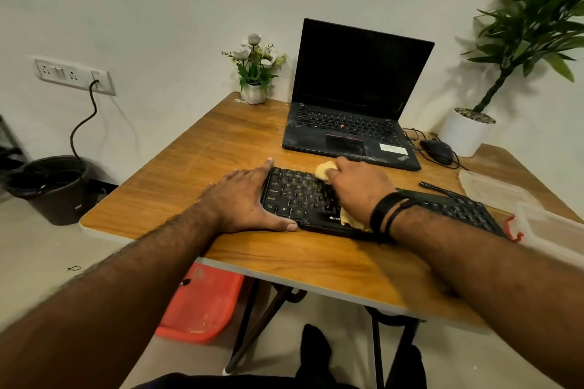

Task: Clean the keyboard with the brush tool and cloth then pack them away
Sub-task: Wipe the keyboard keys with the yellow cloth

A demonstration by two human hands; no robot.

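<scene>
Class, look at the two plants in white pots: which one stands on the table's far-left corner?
The small white-flowered plant, beside the laptop. The tall leafy plant stands at the far right.

Yellow cloth (327, 171) mostly hidden beneath the right hand (358, 188); keyboard (298, 196) middle covered likewise. Clear container (537, 218) at the table (221, 148)'s right edge cut off by the frame. Key legends too small to read.

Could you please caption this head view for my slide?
Right hand wipes the keyboard with a yellow cloth while left hand steadies it.
</scene>
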